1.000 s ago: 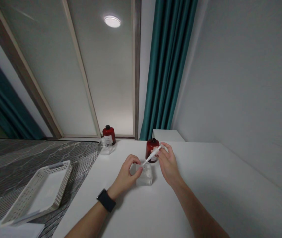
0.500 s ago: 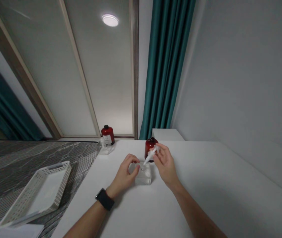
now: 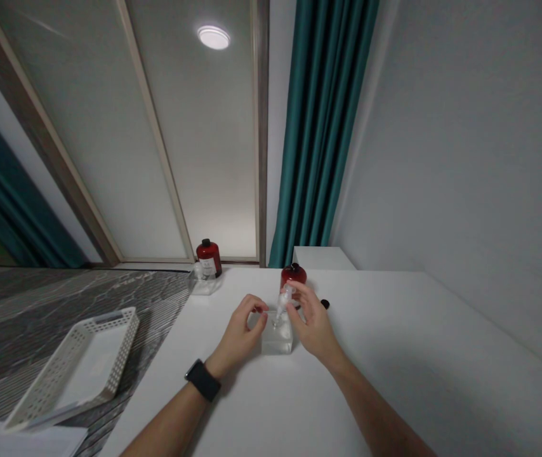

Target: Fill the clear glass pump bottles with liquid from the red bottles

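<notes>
A clear, square-sided bottle (image 3: 277, 341) stands on the white table in front of me. My left hand (image 3: 240, 333), with a dark watch on its wrist, curls its fingers and thumb against the bottle's upper left side. Between the fingertips of my right hand (image 3: 316, 327) is a whitish pump head (image 3: 284, 298). Its lower end is at the bottle's mouth; how far in it sits I cannot tell. Right behind is a dark red bottle (image 3: 293, 274), partly covered by the pump head and my right fingers.
A small black cap (image 3: 325, 304) lies past my right hand. Toward the far left edge of the table (image 3: 442, 330) stand another red bottle (image 3: 209, 259) with a white label and a second clear bottle (image 3: 203, 282). A white perforated basket (image 3: 121, 355) is at the lower left.
My right hand has brought the pump head left and lower, and it now stands more upright over the clear bottle. The black cap has come into view. My left hand stays in place.
</notes>
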`<state>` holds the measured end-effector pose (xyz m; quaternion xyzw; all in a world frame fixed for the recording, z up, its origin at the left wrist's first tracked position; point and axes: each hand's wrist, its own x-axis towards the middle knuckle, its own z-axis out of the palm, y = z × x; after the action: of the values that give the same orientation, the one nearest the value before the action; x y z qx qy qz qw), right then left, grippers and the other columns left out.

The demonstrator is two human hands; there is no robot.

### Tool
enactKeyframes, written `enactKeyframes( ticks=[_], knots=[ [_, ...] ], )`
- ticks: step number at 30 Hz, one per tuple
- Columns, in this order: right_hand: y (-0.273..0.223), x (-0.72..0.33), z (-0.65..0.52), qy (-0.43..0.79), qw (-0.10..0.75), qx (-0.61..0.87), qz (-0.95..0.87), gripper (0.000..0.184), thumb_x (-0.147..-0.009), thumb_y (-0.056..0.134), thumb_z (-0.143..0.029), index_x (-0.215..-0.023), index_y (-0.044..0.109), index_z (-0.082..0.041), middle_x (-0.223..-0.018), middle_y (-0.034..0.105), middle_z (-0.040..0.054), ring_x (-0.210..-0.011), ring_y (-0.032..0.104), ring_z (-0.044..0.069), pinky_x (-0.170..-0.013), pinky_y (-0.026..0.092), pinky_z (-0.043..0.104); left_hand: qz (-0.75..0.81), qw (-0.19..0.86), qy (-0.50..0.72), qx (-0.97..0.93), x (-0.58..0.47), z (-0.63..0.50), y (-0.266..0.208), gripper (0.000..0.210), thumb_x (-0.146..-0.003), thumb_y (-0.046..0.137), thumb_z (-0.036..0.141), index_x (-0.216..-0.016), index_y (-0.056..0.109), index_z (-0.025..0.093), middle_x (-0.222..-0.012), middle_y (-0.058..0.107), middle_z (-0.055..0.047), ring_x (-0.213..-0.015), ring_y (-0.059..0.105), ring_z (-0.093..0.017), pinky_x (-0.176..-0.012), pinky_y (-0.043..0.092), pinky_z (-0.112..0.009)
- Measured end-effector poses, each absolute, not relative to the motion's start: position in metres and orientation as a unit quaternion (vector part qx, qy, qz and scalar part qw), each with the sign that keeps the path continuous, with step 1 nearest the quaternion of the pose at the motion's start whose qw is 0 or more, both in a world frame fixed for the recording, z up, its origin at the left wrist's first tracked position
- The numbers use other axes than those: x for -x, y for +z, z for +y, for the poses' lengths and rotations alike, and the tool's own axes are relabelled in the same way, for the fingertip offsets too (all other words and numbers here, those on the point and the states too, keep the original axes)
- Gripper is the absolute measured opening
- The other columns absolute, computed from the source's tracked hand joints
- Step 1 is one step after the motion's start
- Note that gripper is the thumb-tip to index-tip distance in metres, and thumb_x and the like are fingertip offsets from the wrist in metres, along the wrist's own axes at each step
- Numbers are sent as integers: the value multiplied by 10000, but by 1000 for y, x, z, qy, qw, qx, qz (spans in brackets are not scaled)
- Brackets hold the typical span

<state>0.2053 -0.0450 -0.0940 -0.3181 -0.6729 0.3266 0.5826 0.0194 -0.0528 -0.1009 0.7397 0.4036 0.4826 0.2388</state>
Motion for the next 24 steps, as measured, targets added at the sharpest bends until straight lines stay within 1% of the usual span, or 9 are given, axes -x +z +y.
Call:
enactKeyframes(
  ticks=[6, 17, 21, 24],
  knots=[
    [-101, -207, -48, 316, 528, 329, -716, 378, -918, 562, -204, -1291, 568, -266, -1208, 646, 78, -1077, 632, 209, -989, 486, 386, 389, 216, 488, -751, -20, -53, -98, 67, -926, 524, 191, -891, 580, 194, -921, 584, -49, -900, 563, -210, -821, 454, -333],
    [-108, -208, -46, 338, 526, 325, -710, 386, -927, 551, -210, -1309, 551, -266, -1215, 641, 76, -1119, 625, 210, -1022, 471, 389, 376, 191, 492, -762, -19, -55, -100, 63, -929, 518, 162, -934, 569, 198, -926, 584, -41, -889, 563, -197, -814, 460, -327],
    [-109, -208, -46, 337, 510, 331, -719, 385, -928, 542, -205, -1308, 549, -258, -1229, 639, 79, -1125, 623, 210, -1025, 470, 393, 372, 190, 492, -764, -19, -55, -99, 67, -937, 509, 167, -949, 566, 200, -931, 584, -45, -890, 562, -199, -814, 462, -332],
    [-110, -208, -47, 333, 494, 337, -728, 382, -924, 539, -202, -1303, 551, -251, -1238, 643, 80, -1137, 619, 215, -1030, 467, 403, 369, 191, 489, -767, -19, -56, -97, 73, -935, 502, 159, -925, 562, 199, -918, 580, -45, -886, 560, -199, -808, 461, -334]
  ],
)
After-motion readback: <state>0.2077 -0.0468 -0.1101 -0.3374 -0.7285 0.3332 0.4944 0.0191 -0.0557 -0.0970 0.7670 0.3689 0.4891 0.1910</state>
